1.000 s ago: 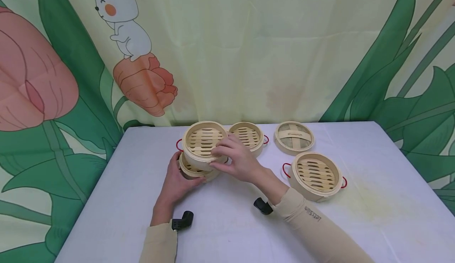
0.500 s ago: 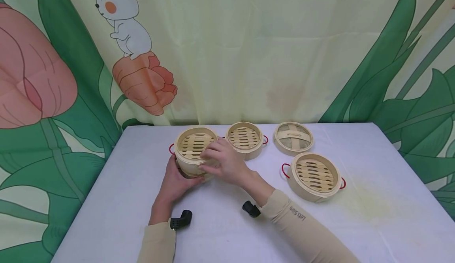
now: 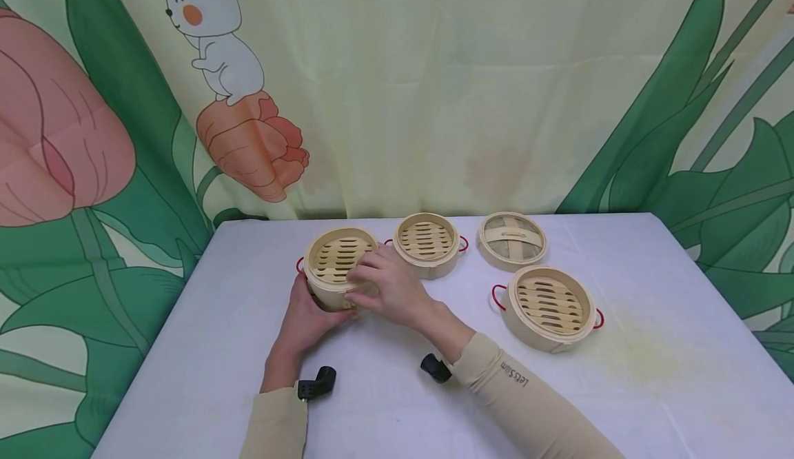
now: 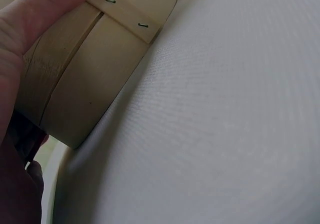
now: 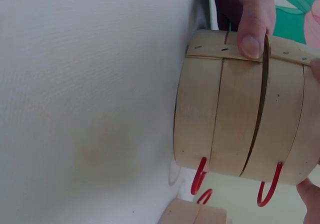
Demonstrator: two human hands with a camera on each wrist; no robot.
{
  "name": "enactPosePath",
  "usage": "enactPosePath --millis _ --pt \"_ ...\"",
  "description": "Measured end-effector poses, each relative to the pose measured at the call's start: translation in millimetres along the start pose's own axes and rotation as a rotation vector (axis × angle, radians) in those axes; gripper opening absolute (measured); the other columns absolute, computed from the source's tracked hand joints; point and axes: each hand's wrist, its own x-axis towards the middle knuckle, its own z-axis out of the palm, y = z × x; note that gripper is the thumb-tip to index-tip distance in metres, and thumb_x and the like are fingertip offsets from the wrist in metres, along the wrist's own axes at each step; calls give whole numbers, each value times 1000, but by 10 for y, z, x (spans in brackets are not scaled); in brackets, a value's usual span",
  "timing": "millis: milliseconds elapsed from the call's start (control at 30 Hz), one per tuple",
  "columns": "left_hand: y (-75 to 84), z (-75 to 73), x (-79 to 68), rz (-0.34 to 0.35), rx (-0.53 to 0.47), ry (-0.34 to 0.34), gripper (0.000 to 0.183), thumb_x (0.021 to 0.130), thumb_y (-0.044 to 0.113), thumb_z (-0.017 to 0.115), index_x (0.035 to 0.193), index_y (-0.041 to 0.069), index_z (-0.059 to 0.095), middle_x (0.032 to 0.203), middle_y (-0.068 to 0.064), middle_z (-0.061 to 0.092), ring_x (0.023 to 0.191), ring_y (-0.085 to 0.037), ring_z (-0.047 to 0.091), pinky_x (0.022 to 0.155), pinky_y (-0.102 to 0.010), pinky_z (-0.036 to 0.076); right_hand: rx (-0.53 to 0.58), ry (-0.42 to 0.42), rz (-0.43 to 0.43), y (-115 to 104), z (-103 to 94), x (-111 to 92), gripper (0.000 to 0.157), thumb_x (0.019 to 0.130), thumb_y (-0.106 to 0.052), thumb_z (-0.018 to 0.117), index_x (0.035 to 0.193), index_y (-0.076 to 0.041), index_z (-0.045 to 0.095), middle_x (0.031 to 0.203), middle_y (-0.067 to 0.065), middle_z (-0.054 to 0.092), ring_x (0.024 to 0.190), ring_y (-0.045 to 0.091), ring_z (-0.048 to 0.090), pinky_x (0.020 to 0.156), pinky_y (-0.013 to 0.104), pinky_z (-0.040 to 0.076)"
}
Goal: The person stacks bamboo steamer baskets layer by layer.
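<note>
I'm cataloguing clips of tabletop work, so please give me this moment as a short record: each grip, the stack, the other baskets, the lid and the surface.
Left grip: curled round the lower basket
Right grip: holds the upper basket by its right side
Stack: upper basket over lower basket, dark seam between them
Other baskets: back basket, right of the stack; front basket, farther right
Lid: lies right of the back basket, behind the front basket
Surface: white cloth

head: high, forward-down | wrists: low, close | shared: steamer stack [image 5: 242, 106]
</note>
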Motion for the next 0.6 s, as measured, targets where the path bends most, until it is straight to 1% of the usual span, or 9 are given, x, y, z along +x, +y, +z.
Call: enactPosePath --millis 167,267,367,467,600 --pt "-19 11 14 31 -5 2 123 57 21 100 153 6 25 149 -14 38 136 -26 36 112 -46 26 21 -17 -11 10 2 -2 22 81 -26 86 94 -13 74 95 -2 65 95 20 56 87 34 43" --pt "-9 10 14 18 -8 2 124 57 22 100 154 8 24 150 -13 37 138 -26 34 113 -47 25 42 -37 -5 21 1 2 22 82 -25 85 96 -13 74 96 -2 65 98 20 55 91 35 43" --pt "6 3 9 -10 -16 -1 124 58 22 101 155 9 23 150 -13 35 138 -26 33 114 -46 23 54 -64 13 31 -8 5 22 82 -24 85 96 -13 73 98 -2 64 101 21 55 97 36 42" --pt "10 -3 12 -13 -14 -4 124 59 22 101 155 9 23 151 -13 35 139 -26 33 114 -45 23 62 -86 34 31 -20 10 22 82 -23 86 97 -14 73 99 -3 64 102 21 55 101 37 40" --pt "8 -2 12 -9 -4 -4 124 58 20 100 154 8 23 151 -14 35 139 -26 33 114 -45 24 60 -95 44 31 -18 9 23 81 -24 86 96 -14 72 99 -3 64 101 20 55 99 37 40"
